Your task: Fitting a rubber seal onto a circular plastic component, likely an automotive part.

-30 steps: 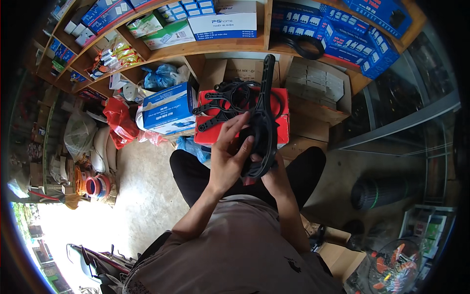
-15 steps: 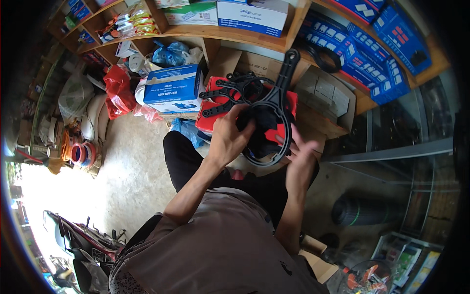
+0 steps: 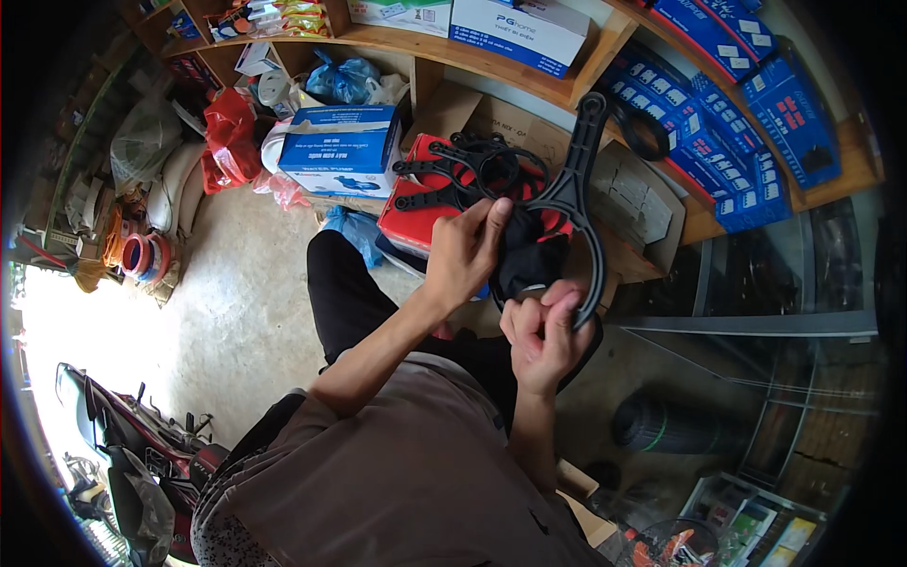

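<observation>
Far left: coiled red and blue hoses on concrete floor, sacks stacked beside them. Lower left: parked motorbike, partly washed out by glare.

Upper left of centre: red plastic bag, then blue-and-white carton on floor under wooden shelf. Blue knotted bag behind carton.

Centre: red box carrying several black plastic wrenches, just beyond the hands.

Left hand raised in front of chest, fingers curled together, tips pressed onto a dark bundle, possibly cloth or folded plastic; material not resolvable at this sharpness. Bundle sits inside the ring of a black plastic spanner, long handle pointing up toward shelf.

Right hand directly below, thumb and forefinger pinching lower arc of spanner ring, other fingers folded under. Both hands touching the same assembly, close together.

Right: open cardboard box behind spanner, row of blue packets on slanted shelf. Lower right: dark ribbed cylinder lying on floor.
</observation>
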`<state>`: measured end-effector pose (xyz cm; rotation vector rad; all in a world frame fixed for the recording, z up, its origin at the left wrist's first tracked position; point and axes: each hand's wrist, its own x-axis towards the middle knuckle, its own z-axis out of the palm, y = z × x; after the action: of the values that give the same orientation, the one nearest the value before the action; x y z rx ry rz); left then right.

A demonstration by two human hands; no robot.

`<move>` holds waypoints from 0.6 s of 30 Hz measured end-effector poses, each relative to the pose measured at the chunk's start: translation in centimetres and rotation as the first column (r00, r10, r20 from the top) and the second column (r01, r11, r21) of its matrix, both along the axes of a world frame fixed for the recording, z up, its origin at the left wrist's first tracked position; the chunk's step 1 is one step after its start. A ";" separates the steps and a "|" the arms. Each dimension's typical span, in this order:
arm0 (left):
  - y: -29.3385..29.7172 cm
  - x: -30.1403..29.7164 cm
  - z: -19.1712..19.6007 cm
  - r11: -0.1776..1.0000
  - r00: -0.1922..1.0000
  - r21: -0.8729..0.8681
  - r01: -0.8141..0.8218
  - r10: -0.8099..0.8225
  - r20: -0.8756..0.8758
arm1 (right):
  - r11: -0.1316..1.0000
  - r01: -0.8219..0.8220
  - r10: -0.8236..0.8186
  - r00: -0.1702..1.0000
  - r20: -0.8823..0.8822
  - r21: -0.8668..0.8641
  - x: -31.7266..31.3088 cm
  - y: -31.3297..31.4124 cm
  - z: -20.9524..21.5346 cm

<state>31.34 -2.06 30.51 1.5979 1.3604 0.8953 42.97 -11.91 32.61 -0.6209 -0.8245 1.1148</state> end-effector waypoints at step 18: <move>0.0 -4.9 -0.8 0.777 0.204 -0.239 0.582 0.145 0.968 | 0.850 -0.411 0.502 0.823 -0.268 0.329 8.4 -1.1 1.1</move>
<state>26.47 -2.03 29.68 0.4110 0.2970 0.8793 51.40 -13.01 33.75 0.0135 -0.8134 1.4759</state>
